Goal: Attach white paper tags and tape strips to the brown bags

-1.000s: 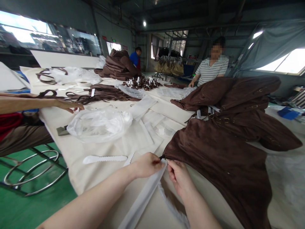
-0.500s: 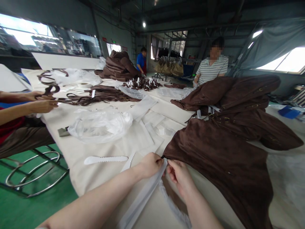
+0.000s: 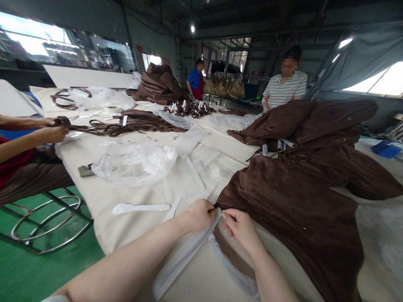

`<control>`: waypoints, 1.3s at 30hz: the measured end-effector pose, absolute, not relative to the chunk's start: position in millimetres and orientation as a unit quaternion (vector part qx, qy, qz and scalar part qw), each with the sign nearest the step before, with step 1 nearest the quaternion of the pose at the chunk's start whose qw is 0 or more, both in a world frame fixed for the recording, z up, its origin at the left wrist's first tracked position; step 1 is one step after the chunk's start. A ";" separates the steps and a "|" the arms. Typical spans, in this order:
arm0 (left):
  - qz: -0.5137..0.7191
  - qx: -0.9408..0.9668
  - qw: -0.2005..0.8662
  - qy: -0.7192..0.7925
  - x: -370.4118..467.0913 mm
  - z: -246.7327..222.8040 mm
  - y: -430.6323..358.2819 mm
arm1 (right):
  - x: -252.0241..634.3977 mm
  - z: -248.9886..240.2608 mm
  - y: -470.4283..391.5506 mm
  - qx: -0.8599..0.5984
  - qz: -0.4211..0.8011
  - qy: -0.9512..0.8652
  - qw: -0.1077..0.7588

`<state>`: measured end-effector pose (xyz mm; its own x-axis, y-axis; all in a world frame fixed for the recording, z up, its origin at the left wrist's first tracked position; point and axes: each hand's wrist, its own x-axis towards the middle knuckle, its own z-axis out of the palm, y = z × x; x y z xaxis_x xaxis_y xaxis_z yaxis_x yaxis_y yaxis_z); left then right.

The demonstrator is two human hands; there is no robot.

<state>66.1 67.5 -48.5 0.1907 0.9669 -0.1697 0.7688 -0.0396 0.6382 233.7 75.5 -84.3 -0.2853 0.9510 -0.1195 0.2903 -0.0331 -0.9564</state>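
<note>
A large brown suede-like bag [image 3: 292, 209] lies on the table in front of me and to the right. My left hand [image 3: 201, 214] is closed at its near corner, pinching the top of a long translucent plastic strip [image 3: 185, 262]. Opposite it, my right hand [image 3: 239, 228] pinches the strip's upper edge between thumb and fingers. The strip slants down toward me beneath my left forearm. A strap wrapped in clear plastic [image 3: 231, 266] curves below my right hand. My fingers partly hide where strip and bag meet.
White serrated strips [image 3: 141, 208] and a crumpled plastic bag [image 3: 135, 163] lie to the left. More brown bags [image 3: 315, 121] are heaped at right. Brown straps [image 3: 145, 121] lie farther back. At left, a co-worker's hands [image 3: 53, 132] hold straps; two other people stand beyond the table.
My hands stay at the strip's top, my right fingers shifting slightly. The co-worker's hands at left moved a little left with the straps. The person in blue turned and shifted right.
</note>
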 end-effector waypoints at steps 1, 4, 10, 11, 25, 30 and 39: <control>0.159 0.705 0.313 0.617 65.9 -49.7 68.3 | 232.8 -84.7 75.6 -0.509 0.498 -0.618 0.334; 0.171 0.708 0.303 0.615 64.6 -51.0 69.3 | 229.1 -84.8 74.9 -0.528 0.463 -0.606 0.375; 0.180 0.717 0.341 0.581 62.3 -49.2 64.9 | 223.7 -87.8 74.1 -0.545 0.478 -0.572 0.385; 0.176 0.724 0.341 0.574 62.5 -49.3 64.4 | 223.4 -88.4 74.3 -0.541 0.494 -0.562 0.383; 0.236 0.715 0.456 0.474 62.3 -27.1 44.2 | 215.5 -74.6 69.6 -0.395 0.793 -0.219 0.409; 0.228 0.634 0.525 0.520 68.7 -39.0 46.6 | 215.4 -73.1 71.0 -0.415 0.748 -0.261 0.448; 0.243 0.678 0.483 0.499 66.9 -45.9 56.2 | 219.4 -77.6 72.1 -0.435 0.627 -0.461 0.453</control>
<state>66.9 56.2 -45.9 0.3842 0.9105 -0.1529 0.4417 -0.0359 0.8964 219.4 72.1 -77.6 -0.2117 0.9689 -0.1281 -0.1678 -0.1652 -0.9719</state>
